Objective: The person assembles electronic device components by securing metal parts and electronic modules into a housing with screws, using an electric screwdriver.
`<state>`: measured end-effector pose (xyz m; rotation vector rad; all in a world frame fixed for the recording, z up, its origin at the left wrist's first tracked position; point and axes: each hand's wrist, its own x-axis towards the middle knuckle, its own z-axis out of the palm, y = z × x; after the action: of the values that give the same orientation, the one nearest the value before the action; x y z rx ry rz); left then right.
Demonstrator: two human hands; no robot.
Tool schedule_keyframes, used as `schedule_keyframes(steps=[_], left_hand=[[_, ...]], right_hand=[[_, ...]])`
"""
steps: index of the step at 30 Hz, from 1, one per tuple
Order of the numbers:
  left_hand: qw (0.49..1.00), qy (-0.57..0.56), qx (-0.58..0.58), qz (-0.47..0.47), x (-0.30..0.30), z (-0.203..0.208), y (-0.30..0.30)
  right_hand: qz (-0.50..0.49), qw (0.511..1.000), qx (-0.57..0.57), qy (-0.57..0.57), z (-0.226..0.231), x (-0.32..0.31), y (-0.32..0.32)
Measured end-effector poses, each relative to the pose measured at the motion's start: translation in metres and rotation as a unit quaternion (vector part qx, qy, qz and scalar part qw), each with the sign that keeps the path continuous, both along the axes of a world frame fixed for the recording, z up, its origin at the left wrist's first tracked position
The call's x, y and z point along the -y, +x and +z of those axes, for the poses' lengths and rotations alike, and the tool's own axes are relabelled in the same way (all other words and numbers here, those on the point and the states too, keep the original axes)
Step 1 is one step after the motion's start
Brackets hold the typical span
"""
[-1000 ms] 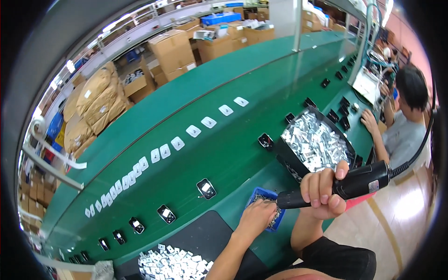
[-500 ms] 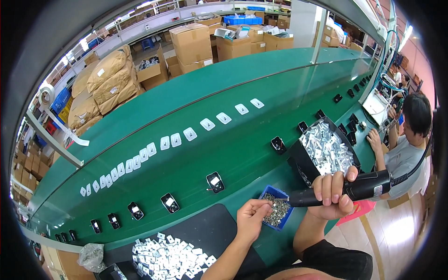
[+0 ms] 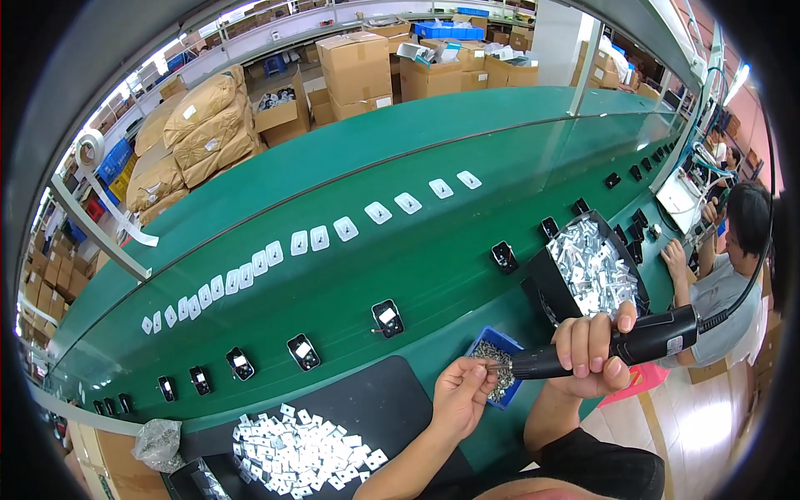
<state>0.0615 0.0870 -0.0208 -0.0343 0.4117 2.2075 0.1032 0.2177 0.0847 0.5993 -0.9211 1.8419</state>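
My right hand (image 3: 588,357) is wrapped round a black electric screwdriver (image 3: 653,331), held almost level with its bit pointing left. At the bit's tip, the thumb and fingers of my left hand (image 3: 460,395) are pinched together. Whatever they hold is too small to make out. Just below the bit stands a blue bin (image 3: 484,335) of small metal screws (image 3: 505,380). White square plates (image 3: 304,454) lie heaped on a black mat (image 3: 379,390) left of my left forearm. A black box of shiny metal pieces (image 3: 590,265) sits beyond the screwdriver.
Black housings (image 3: 387,318) stand in a spaced row along the green conveyor belt (image 3: 450,267). Farther back on it runs a line of white trays (image 3: 345,229). A co-worker (image 3: 733,250) sits at the right. A plastic bag (image 3: 158,444) lies at the lower left.
My left hand has moved slightly right, and its pinched fingers now meet the screwdriver bit more closely. The whole view has shifted a little; the right hand keeps its grip.
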Motion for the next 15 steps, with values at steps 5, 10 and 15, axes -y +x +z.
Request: schedule_keyframes(steps=[5, 10, 15], left_hand=[[1.000, 0.003, -0.014, -0.015, 0.001, 0.001, 0.003], [0.992, -0.077, -0.099, 0.009, 0.004, 0.002, -0.001], [0.985, -0.114, -0.132, -0.019, -0.006, 0.003, -0.010]], right_hand=[[0.000, 0.999, 0.003, 0.035, 0.000, -0.001, 0.006], [0.012, 0.998, 0.018, 0.063, 0.001, 0.000, 0.008], [0.022, 0.994, 0.028, 0.107, -0.004, -0.014, 0.001]])
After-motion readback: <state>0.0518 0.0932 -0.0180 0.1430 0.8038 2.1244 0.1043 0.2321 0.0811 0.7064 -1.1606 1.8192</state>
